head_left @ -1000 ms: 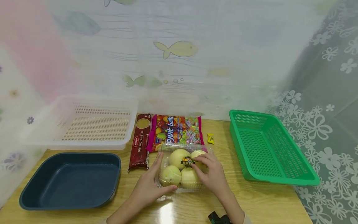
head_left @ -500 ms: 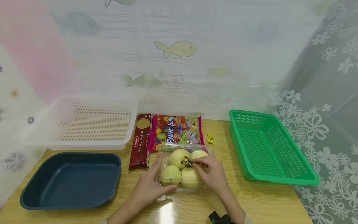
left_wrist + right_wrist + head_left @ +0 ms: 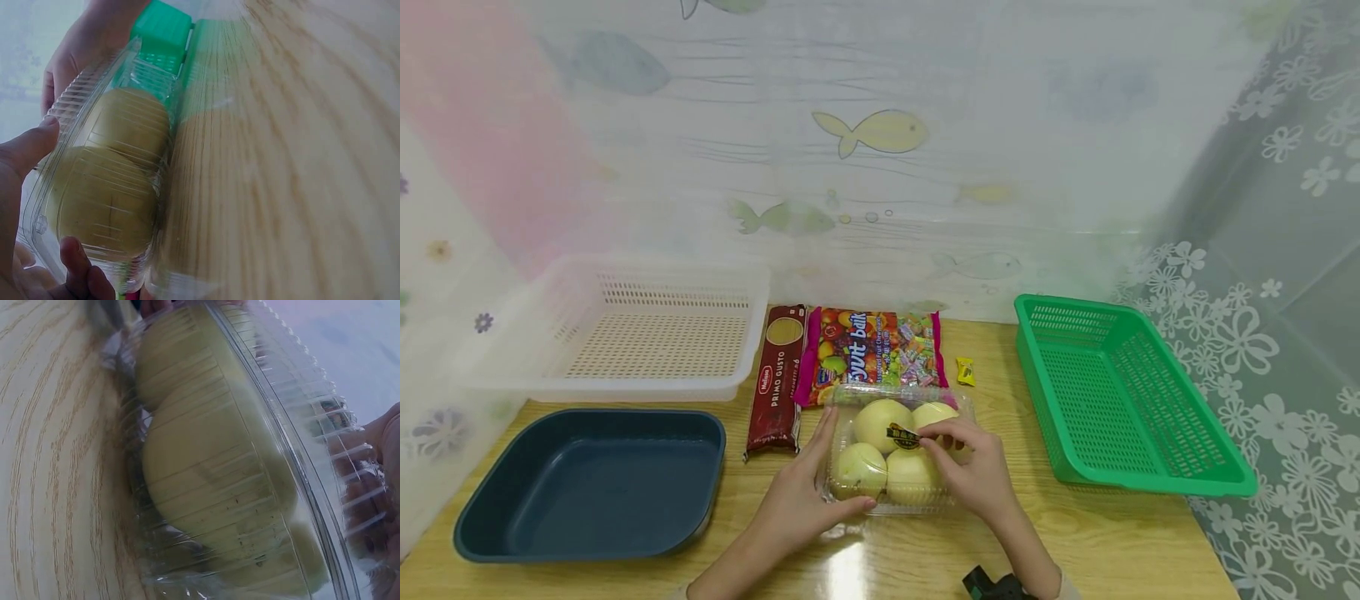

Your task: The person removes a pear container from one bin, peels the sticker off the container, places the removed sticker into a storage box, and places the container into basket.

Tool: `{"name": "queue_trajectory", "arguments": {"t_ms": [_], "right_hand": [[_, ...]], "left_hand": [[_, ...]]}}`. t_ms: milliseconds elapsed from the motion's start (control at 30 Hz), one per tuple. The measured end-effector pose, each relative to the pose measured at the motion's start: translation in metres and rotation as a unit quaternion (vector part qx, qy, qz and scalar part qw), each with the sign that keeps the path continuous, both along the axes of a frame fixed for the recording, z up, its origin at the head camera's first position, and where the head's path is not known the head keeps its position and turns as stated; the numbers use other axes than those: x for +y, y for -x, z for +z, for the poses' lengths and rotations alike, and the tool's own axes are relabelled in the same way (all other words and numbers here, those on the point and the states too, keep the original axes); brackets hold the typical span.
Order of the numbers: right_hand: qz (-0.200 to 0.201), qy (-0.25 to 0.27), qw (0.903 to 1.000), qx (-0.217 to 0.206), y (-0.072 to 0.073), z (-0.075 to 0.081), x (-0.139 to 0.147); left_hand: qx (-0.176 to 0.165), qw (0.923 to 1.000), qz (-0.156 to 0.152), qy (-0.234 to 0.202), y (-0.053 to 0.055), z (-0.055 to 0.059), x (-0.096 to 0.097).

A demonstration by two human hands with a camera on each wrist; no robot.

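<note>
A clear plastic clamshell box [image 3: 966, 402] sits at the middle of the table, with several round pale-yellow fruits [image 3: 861, 471] inside. My left hand [image 3: 797, 496] grips the box's left side, fingers along the wall and thumb at the near corner. On the lid is a black sticker [image 3: 901, 435] with gold print. My right hand [image 3: 976, 471] pinches the sticker's right edge between thumb and index finger, and that edge is lifted and bent. In the left wrist view the lid's ribbed side and two fruits [image 3: 106, 206] show close up; the right wrist view looks through the box's other wall.
Behind the box lie a bag of fruit chews [image 3: 872, 350], a dark red spaghetti packet [image 3: 777, 379] and a small yellow candy [image 3: 965, 371]. At left stand a white basket [image 3: 647, 383] and a dark blue tray [image 3: 587, 546]; a green basket [image 3: 1150, 479] is at right.
The sticker's right edge has come up from the lid and folded over, where it lay flatter before. My right hand has shifted slightly right with it; the left hand stays in place.
</note>
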State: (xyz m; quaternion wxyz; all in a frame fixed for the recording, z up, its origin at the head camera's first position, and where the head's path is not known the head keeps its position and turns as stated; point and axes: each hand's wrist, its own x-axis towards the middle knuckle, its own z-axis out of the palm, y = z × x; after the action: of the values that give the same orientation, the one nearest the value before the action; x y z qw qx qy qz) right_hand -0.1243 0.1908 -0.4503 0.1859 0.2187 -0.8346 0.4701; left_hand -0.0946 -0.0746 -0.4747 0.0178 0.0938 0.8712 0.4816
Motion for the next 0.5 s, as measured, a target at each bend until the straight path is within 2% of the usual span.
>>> {"name": "queue_trajectory", "arguments": {"t_ms": [133,500], "right_hand": [[-0.002,0.023,0.9997,-0.002,0.0001,0.0001,0.0014],[-0.007,0.014,0.9998,-0.012,0.0003,-0.0001,0.0023]], "left_hand": [[-0.004,1.0,0.002,0.002,-0.0006,0.0004,0.0],[0.002,0.9999,0.001,0.012,-0.0002,0.0007,0.0004]]}}
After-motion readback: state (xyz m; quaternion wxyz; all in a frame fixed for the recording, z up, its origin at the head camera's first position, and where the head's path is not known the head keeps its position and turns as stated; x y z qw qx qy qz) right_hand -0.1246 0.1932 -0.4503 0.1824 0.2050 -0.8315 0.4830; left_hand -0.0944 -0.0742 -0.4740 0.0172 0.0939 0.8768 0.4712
